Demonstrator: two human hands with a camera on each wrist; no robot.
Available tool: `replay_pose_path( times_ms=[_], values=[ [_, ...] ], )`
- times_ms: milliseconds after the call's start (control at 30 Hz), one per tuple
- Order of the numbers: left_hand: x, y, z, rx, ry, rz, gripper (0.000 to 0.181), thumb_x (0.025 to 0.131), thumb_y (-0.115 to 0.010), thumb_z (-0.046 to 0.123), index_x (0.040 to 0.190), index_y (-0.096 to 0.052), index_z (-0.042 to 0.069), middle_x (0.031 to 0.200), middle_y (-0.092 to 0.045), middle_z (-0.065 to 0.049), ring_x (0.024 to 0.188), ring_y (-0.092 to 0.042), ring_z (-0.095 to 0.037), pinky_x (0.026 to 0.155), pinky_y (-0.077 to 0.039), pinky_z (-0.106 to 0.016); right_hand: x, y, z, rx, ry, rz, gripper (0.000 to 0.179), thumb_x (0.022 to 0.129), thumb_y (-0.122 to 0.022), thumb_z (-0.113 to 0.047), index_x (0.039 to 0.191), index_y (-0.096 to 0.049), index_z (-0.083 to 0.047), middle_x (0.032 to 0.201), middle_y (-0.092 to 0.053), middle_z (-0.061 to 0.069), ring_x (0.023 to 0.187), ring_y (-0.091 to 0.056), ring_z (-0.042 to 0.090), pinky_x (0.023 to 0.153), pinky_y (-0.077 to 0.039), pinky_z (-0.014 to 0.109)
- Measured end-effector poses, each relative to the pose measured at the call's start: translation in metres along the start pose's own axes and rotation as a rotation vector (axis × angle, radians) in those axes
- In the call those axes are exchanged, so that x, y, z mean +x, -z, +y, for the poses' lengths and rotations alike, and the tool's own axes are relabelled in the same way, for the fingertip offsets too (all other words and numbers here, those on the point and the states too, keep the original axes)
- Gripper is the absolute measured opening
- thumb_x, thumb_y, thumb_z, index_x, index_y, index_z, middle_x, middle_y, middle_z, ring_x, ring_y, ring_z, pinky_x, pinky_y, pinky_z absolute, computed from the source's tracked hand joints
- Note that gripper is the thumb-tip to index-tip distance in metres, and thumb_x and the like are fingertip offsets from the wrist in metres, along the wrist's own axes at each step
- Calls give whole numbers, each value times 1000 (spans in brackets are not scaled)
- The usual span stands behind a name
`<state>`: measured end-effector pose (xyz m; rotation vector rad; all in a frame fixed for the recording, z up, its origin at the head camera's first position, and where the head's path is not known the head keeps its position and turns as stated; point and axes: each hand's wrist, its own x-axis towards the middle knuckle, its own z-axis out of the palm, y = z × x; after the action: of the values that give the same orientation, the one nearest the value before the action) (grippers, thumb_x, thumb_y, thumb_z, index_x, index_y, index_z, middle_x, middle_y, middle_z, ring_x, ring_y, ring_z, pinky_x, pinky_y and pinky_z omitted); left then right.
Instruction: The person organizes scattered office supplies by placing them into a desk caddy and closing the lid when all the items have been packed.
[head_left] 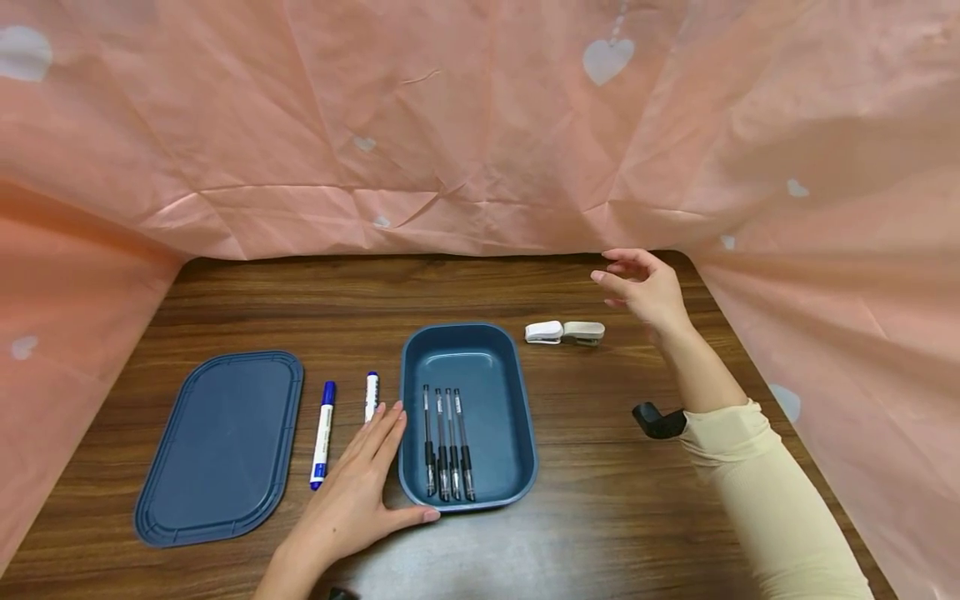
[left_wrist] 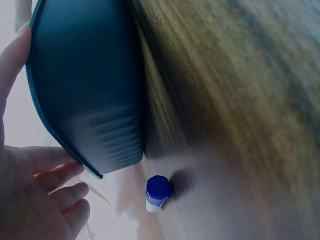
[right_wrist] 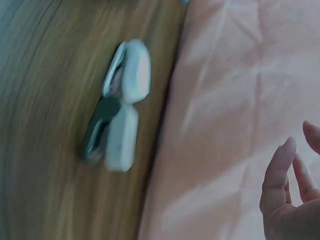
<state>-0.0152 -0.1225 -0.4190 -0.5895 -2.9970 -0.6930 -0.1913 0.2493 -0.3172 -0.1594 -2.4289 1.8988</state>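
Observation:
My left hand (head_left: 356, 492) rests at the near left corner of a blue plastic box (head_left: 498, 417), fingers extended along its left rim and thumb at the front rim. In the left wrist view, fingertips meet the rim of the box (left_wrist: 95, 75). Inside the box several black gel pens (head_left: 442, 446) lie side by side, caps toward me. Up at the right, my right hand (head_left: 651, 292) hovers with loosely bent fingers and nothing in it. Below and left of it are two small staplers, a white one (head_left: 543, 332) and a greyish-white one (head_left: 583, 332), end to end.
A blue lid (head_left: 221, 450) lies flat on the left of the wooden table (head_left: 592, 492). Between lid and box are two blue-and-white markers, one (head_left: 323, 433) whole in view and another (head_left: 371, 393) partly behind my left hand. Pink cloth (head_left: 480, 125) surrounds the table.

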Motion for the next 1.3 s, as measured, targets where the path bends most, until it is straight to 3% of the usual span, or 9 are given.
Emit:
replay_pose_path(
  times_ms=[200, 400, 500, 767, 967, 1300],
  values=[
    [-1, 0, 1, -1, 6, 3, 120, 66, -66, 79, 153, -26, 6, 163, -18, -4, 150, -18, -31, 117, -28, -53, 13, 16, 29, -158, -70, -33, 47, 85, -75, -27, 127, -57, -15, 111, -49, -6, 74, -61, -3, 68, -58, 20],
    [-2, 0, 2, -10, 7, 7, 120, 66, -71, 74, 153, -25, 7, 163, -17, -3, 150, -17, -30, 117, -28, -53, 21, 24, 65, -256, -110, -101, 65, 87, -73, -32, 140, -47, -5, 137, -42, 18, 79, -62, 2, 71, -59, 22],
    [-4, -1, 3, -15, 6, 11, 119, 66, -73, 72, 153, -25, 7, 163, -17, -3, 151, -17, -29, 117, -28, -53, 21, 25, 80, -293, -133, -152, 67, 87, -72, -31, 142, -44, -4, 143, -40, 24, 76, -63, 3, 70, -59, 22],
    [-6, -1, 5, -9, -4, 16, 118, 66, -72, 72, 153, -26, 7, 163, -18, -3, 151, -14, -27, 117, -29, -53, 20, 22, 103, -265, -195, -232, 67, 89, -70, -25, 145, -40, -2, 146, -38, 28, 77, -57, -2, 68, -57, 18],
    [-5, -1, 5, -11, -7, 12, 119, 65, -72, 73, 154, -25, 8, 163, -18, -1, 152, -14, -25, 117, -29, -52, 23, 20, 120, -233, -224, -260, 63, 89, -71, -24, 143, -44, -5, 136, -42, 19, 80, -55, 0, 66, -55, 16],
    [-5, 0, 6, -3, -4, 16, 119, 65, -74, 71, 154, -26, 8, 163, -18, -1, 151, -14, -26, 117, -29, -52, 27, 17, 131, -242, -116, -268, 52, 85, -75, -22, 128, -56, -1, 92, -58, -7, 74, -58, 2, 64, -57, 19]
  ],
)
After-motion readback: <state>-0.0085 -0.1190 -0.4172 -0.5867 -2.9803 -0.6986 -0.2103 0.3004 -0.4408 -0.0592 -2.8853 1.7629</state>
